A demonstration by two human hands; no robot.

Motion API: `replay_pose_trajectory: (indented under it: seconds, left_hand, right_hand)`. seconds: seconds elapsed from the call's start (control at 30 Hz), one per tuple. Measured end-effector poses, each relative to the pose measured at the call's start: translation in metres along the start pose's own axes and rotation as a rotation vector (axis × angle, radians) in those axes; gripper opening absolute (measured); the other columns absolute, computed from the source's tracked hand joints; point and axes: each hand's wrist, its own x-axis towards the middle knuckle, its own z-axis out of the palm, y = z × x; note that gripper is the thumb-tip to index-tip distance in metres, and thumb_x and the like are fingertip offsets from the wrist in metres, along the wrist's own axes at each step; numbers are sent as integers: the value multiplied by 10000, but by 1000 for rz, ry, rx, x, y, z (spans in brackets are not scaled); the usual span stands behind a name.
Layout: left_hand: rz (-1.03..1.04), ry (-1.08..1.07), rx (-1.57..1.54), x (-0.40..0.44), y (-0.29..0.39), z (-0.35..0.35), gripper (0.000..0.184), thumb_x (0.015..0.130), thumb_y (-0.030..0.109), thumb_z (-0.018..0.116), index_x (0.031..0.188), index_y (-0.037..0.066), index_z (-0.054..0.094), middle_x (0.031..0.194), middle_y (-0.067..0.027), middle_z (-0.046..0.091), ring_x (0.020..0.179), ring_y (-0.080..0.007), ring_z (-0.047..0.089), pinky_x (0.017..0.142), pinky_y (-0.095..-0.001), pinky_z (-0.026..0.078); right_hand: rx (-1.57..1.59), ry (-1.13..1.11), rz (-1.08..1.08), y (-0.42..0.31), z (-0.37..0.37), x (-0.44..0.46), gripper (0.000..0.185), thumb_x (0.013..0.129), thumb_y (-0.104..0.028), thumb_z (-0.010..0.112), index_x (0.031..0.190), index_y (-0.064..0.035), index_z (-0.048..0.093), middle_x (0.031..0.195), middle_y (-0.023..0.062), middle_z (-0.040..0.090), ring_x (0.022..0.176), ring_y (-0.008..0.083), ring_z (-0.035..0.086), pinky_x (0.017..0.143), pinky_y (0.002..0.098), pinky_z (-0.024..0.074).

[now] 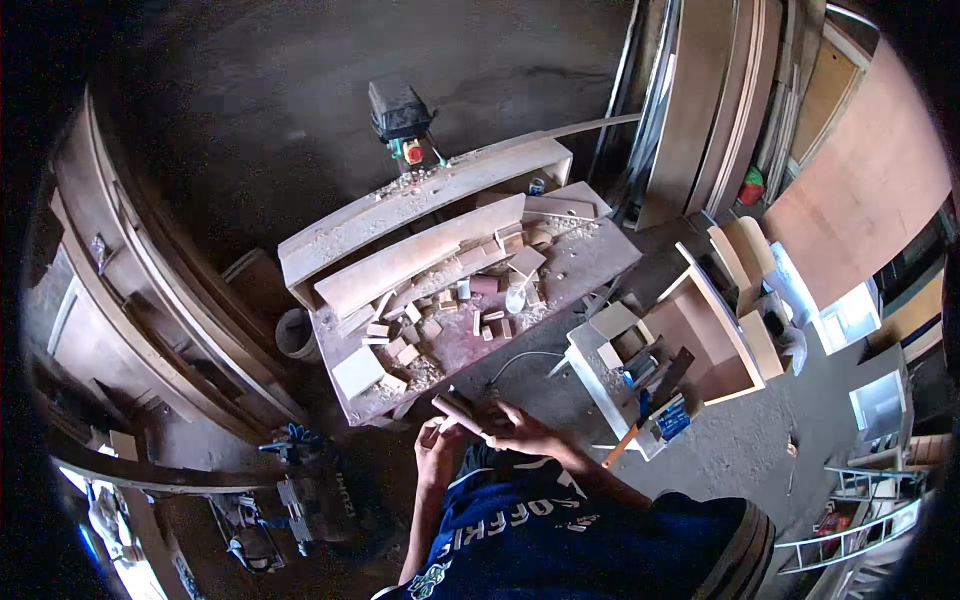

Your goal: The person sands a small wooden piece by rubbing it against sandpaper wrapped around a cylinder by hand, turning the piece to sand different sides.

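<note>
A short brown piece of wood [460, 412] is held close in front of my chest. My left hand [438, 447] is closed at its near left side, with the fingertips pinched by a small pale bit. Around the right end of the piece, my right hand [518, 430] is wrapped. Beyond both hands stands a reddish work table [450, 365] with many small wood blocks, a white square block [358, 373] and wood shavings on it.
Long curved boards [420, 255] lie along the table's back, below a dark machine [400, 110]. To the right are a white side table [600, 395] with tools and an open wooden box [700, 335]. A bucket [296, 333] stands left; tall panels [690, 110] lean behind.
</note>
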Motion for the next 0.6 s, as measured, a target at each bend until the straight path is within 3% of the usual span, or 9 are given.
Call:
replay_pose_trajectory:
  seconds: [0.07,0.1,0.2,0.23,0.37,0.43,0.53,0.6]
  left_hand:
    - [20,3,36,2,-7,-3,191,868,48,637,1043,26,566,957,-52,637,836,-121,605,781,-269,502]
    - [-13,8,20,2,-10,-8,195,865,47,639,1045,27,567,955,-52,635,827,-116,602,773,-264,499]
    - [-37,-21,-48,1,-16,-15,190,868,57,640,1044,38,572,921,-40,630,812,-108,589,741,-254,489]
    - [7,-5,73,-6,-2,-5,177,875,62,636,1040,41,575,910,-32,628,813,-110,586,737,-259,490]
    - [25,7,53,-1,-22,-34,155,879,64,626,1025,38,581,908,-13,602,844,-114,570,787,-265,471]
    - [-13,28,13,-7,-15,-34,148,874,55,632,1010,37,578,921,-16,590,862,-114,563,800,-264,461]
    - [37,21,-79,-17,1,-18,179,881,82,639,1034,42,555,947,-32,584,867,-142,565,789,-300,488]
    - [49,43,-29,-17,1,-21,190,890,92,632,1051,38,548,969,-37,589,867,-138,567,786,-299,488]
  right_hand:
    - [14,17,4,-23,2,-11,874,742,-341,764,1427,-31,319,1203,159,567,1094,258,542,952,375,433]
    - [144,-83,108,-54,0,-18,905,732,-374,765,1430,-18,313,1292,180,504,1194,274,471,1018,376,372]
    - [62,60,-86,-1,12,0,679,792,-74,699,1369,-12,346,1092,98,601,883,143,596,752,292,513]
    - [133,-6,-65,-11,11,-5,740,784,-98,712,1398,-10,309,1122,104,590,884,154,593,761,291,509]
    - [272,-215,51,-60,8,-16,920,766,-166,740,1478,5,183,1186,126,562,874,179,582,773,286,502]
    - [-78,142,-130,-36,25,-13,739,781,-135,715,1395,-4,326,1134,94,569,875,149,572,753,287,506]
    - [295,-157,6,-47,22,-9,630,785,-163,723,1306,10,414,1127,82,567,872,146,565,799,308,496]
    - [226,-202,93,-64,20,-15,657,788,-167,728,1329,7,398,1173,99,562,961,174,564,865,322,482]
